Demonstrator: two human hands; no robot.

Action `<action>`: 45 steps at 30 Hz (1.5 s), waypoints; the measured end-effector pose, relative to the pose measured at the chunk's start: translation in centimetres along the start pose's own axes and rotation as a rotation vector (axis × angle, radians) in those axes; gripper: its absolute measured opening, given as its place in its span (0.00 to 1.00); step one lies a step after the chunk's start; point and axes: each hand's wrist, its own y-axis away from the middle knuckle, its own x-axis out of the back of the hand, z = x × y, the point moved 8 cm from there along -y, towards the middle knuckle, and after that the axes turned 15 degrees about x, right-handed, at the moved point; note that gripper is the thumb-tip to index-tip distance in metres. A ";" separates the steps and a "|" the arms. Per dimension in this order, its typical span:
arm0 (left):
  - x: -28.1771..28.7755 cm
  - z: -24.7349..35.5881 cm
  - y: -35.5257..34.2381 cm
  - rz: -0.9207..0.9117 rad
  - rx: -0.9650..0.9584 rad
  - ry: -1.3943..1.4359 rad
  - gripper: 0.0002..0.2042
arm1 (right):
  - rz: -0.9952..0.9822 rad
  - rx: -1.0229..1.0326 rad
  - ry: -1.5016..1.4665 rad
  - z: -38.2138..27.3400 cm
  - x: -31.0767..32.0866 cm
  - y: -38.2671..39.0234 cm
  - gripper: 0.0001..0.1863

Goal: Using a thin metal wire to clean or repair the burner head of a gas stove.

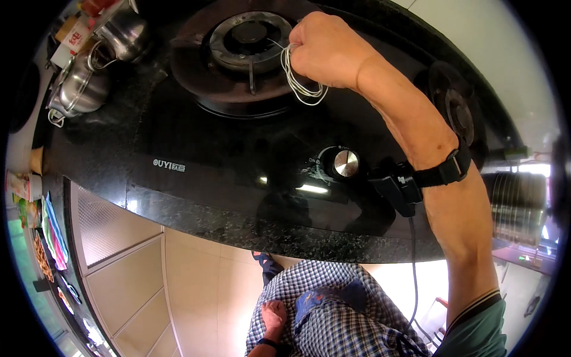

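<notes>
My right hand (324, 50) reaches over the far side of the stove, its fingers closed on a thin, pale wire (303, 89). Loose coils of the wire hang below the fist. One thin end sticks out leftward over the gas burner (250, 38), whose round metal head sits inside a dark, rusty-brown ring (196, 77). Whether that tip touches the burner I cannot tell. Low in the view, my left hand (273, 315) is curled into a fist in front of the checked apron (321, 279); nothing shows in it.
A silver control knob (346, 162) sits on the black glass cooktop (226, 149). Steel pots (86, 86) stand at the far left. A second burner (459, 113) lies partly behind my right forearm, which wears a strapped black device (398, 184) with a cable. Striped cloth (55, 232) lies at left.
</notes>
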 end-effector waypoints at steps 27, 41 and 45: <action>-0.6 -0.4 -0.2 0.009 -0.011 -0.028 0.10 | -0.070 0.031 -0.032 0.1 -0.3 -0.4 0.07; -0.3 -0.1 -0.1 0.011 -0.020 0.003 0.09 | -0.037 0.064 -0.017 0.2 -0.4 -0.8 0.07; -0.6 -0.3 -0.3 -0.004 -0.008 -0.032 0.09 | -0.068 0.087 -0.012 0.0 -0.5 -1.0 0.07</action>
